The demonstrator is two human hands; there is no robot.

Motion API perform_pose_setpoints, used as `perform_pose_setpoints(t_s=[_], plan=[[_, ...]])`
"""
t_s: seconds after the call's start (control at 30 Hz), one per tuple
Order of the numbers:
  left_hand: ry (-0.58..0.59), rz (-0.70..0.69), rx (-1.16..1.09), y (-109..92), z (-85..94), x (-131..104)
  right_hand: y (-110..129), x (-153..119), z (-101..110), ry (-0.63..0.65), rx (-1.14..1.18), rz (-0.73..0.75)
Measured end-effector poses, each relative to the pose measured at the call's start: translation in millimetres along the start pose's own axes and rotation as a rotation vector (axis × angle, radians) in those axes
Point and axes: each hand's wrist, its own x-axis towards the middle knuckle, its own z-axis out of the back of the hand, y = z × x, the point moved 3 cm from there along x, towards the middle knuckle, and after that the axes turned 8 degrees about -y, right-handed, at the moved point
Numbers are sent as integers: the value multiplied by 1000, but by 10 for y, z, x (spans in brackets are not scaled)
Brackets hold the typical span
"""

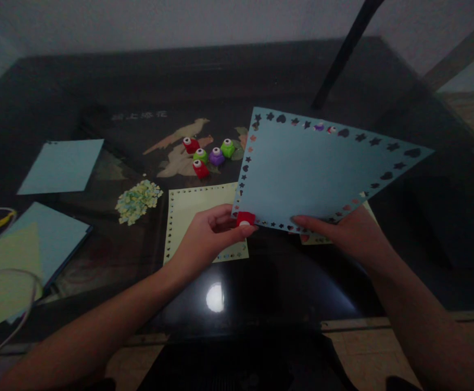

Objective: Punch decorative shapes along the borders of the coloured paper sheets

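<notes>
Above the dark table (277, 282), a blue sheet (302, 168) is held tilted, its edges lined with punched shapes. The left hand (216, 233) has its fingers closed on a red punch (245, 219) at the sheet's near left corner; the right hand (342, 231) pinches the near edge, thumb on top. Beneath lies a yellow sheet (200, 217), partly covered. Five punches (210, 155) and a paper pile (139, 201) sit farther left. Bare tabletop runs between the yellow sheet and the table's near edge.

My way over the far counter (237, 76) runs open up to the slanting black pole (342, 60), which blocks the right.
</notes>
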Motion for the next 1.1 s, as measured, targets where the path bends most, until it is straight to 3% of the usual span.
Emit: perform_pose_setpoints(t_s=[1.1], plan=[[-9,-2,7,-3,-15,-1,-3,2,4,-21,-40,24]])
